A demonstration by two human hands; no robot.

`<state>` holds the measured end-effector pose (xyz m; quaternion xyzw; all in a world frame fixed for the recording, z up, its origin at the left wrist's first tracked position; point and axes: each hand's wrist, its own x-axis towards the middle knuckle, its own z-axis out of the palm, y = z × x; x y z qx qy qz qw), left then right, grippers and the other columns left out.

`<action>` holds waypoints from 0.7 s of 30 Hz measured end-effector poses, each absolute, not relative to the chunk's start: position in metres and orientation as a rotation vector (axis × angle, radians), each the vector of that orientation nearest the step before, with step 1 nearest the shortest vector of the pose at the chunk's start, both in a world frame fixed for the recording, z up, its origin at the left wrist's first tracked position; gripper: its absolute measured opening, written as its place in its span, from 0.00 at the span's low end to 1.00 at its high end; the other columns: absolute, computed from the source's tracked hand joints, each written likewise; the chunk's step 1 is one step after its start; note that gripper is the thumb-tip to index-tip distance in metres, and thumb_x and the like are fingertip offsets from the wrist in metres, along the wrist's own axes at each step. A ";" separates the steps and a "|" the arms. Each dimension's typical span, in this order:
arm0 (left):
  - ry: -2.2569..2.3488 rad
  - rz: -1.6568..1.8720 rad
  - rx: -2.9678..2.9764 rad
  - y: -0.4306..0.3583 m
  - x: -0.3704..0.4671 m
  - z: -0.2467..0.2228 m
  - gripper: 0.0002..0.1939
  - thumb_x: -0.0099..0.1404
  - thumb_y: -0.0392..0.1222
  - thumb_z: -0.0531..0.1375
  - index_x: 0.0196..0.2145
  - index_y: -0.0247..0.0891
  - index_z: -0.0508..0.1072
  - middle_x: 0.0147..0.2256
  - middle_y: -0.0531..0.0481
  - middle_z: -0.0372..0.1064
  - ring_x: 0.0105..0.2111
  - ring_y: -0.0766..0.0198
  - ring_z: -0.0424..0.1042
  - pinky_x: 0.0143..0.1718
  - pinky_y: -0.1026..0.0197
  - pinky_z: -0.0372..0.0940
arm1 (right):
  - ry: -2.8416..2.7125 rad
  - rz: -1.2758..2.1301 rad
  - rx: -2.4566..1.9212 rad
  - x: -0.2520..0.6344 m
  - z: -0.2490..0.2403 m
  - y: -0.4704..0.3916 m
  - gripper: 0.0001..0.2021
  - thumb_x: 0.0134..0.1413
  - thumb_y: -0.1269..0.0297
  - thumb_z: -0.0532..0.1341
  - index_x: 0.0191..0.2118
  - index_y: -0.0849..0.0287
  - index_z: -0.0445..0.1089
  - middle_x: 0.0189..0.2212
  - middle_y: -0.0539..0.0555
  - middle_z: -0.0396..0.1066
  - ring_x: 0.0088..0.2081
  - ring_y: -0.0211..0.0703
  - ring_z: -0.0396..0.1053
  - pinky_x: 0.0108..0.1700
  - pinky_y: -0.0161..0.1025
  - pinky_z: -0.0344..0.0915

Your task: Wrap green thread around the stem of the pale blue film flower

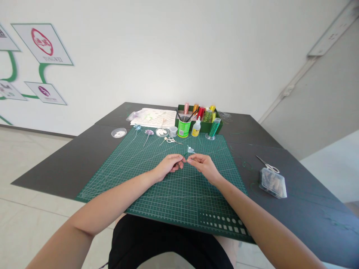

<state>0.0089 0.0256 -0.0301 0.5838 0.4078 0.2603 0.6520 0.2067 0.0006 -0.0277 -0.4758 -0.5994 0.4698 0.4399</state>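
Observation:
My left hand [173,164] and my right hand [202,163] meet fingertip to fingertip above the green cutting mat [157,190]. Both are closed in a pinch. A thin dark green thread [185,154] shows at the left fingertips. What the right fingertips pinch is too small to make out. Just beyond the right fingers is a small pale blue flower [190,149]; whether it is held or lies on the mat I cannot tell. White-handled scissors [171,140] lie farther back, beside a small flower piece [165,139].
At the mat's back stand a green can [183,129] with tools, a glue bottle [196,128], a green thread spool [214,127] and a box of spools [179,108]. Dishes [119,133] and a purple flower [149,132] are left. Scissors [270,167] and a clear box [273,182] lie right.

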 end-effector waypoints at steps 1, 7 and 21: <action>0.947 0.590 1.357 0.026 0.009 -0.030 0.20 0.74 0.47 0.63 0.58 0.36 0.71 0.55 0.41 0.71 0.50 0.53 0.75 0.50 0.46 0.74 | -1.508 1.157 -1.184 0.207 -0.028 0.000 0.21 0.47 0.43 0.70 0.32 0.59 0.78 0.16 0.42 0.50 0.20 0.32 0.45 0.25 0.36 0.43; 1.076 0.632 1.625 0.029 0.007 -0.025 0.16 0.75 0.48 0.61 0.52 0.34 0.74 0.49 0.43 0.74 0.44 0.57 0.76 0.46 0.50 0.74 | -1.609 1.083 -1.194 0.207 -0.027 -0.002 0.19 0.50 0.44 0.70 0.32 0.58 0.82 0.17 0.46 0.60 0.22 0.36 0.52 0.26 0.37 0.49; 1.166 0.485 2.184 0.011 0.005 -0.006 0.16 0.73 0.42 0.57 0.29 0.42 0.80 0.25 0.56 0.76 0.27 0.63 0.74 0.31 0.63 0.58 | -1.713 0.990 -1.146 0.217 -0.004 -0.011 0.19 0.54 0.44 0.69 0.34 0.57 0.85 0.21 0.52 0.72 0.23 0.38 0.61 0.25 0.37 0.55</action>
